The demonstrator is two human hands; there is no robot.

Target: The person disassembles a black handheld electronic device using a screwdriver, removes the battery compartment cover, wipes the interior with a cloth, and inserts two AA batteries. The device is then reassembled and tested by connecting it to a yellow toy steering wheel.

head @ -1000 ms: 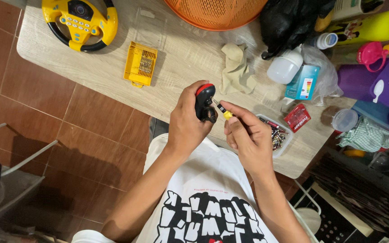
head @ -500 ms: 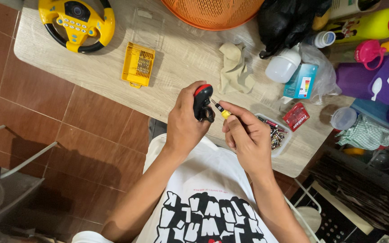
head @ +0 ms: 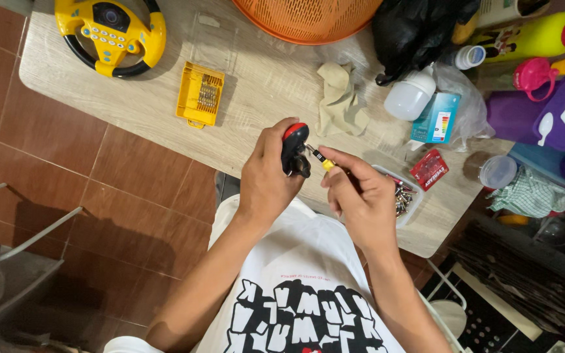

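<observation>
My left hand grips a small black object with a red cap, held above the near edge of the wooden table. My right hand holds a small screwdriver with a yellow collar, its tip set against the black object. Both hands are close together over my lap and white printed shirt. Just right of my right hand lies a clear plastic tray with several small metal parts.
On the table lie a yellow toy steering wheel, a yellow bit case, a beige cloth, an orange basket, a black bag, a white bulb with its box, a red packet and bottles at right.
The view has shifted slightly. Both hands stay together with the screwdriver against the black object; no clear movement otherwise.
</observation>
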